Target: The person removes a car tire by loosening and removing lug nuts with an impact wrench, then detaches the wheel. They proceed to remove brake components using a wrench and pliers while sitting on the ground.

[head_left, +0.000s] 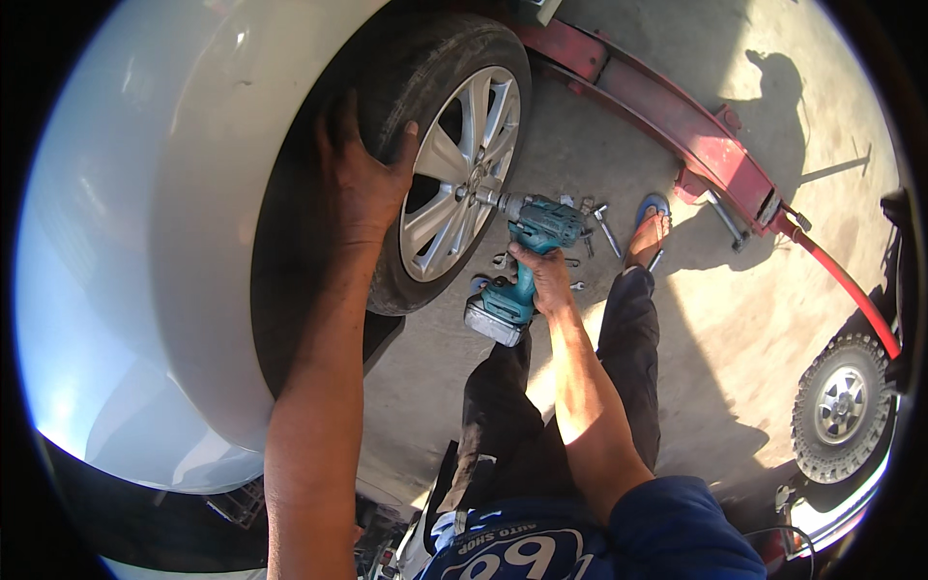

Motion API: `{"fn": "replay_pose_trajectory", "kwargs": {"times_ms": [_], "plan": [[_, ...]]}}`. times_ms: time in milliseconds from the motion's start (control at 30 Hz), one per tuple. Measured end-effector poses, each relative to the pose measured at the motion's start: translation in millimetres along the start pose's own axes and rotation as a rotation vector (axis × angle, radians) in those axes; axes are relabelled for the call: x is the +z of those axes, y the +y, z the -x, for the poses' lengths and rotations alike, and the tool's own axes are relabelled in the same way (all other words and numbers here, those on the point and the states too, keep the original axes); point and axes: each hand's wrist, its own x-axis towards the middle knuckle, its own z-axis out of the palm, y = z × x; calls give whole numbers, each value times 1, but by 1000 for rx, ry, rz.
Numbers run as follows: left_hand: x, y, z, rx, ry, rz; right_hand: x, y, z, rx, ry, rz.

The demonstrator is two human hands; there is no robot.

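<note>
My right hand (547, 280) is wrapped round the handle of a teal cordless impact wrench (544, 224) with a grey battery at its base. A silver socket (485, 195) on its nose meets the hub area of a silver alloy wheel (445, 157); whether it sits on a nut is too small to tell. My left hand (362, 179) lies over the top of the black tyre (454, 46), fingers spread, thumb toward the rim. Part of those fingers is in the shadow of the wheel arch. The wheel stands within the arch of a pale car (193, 193).
A red floor jack (677, 116) with a long red handle (855, 290) stretches across the right. Several hand tools, including a socket wrench (609, 232), lie on the concrete near my sandalled foot (650, 227). Another vehicle's knobbly wheel (839, 408) stands at the far right.
</note>
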Motion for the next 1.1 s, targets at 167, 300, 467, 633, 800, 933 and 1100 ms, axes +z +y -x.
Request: {"fn": "replay_pose_trajectory", "kwargs": {"times_ms": [167,300,467,633,800,933,1100], "plan": [[1,-2,1,-19,-10,10,3,1,-3,151,-141,-120],[0,-1,2,-57,-42,-13,2,-6,6,323,-254,-402],[-1,0,1,-34,-42,-27,-2,-7,8,225,-157,-264],[1,-1,0,-55,-37,-5,-5,-6,2,161,-152,-79],[0,-2,1,-48,-32,-20,-2,-5,3,178,-155,-12],[0,-3,1,-49,-46,-13,2,-3,2,208,-100,-59],[3,-3,0,-28,-23,-22,1,-5,3,199,-46,-33]]}}
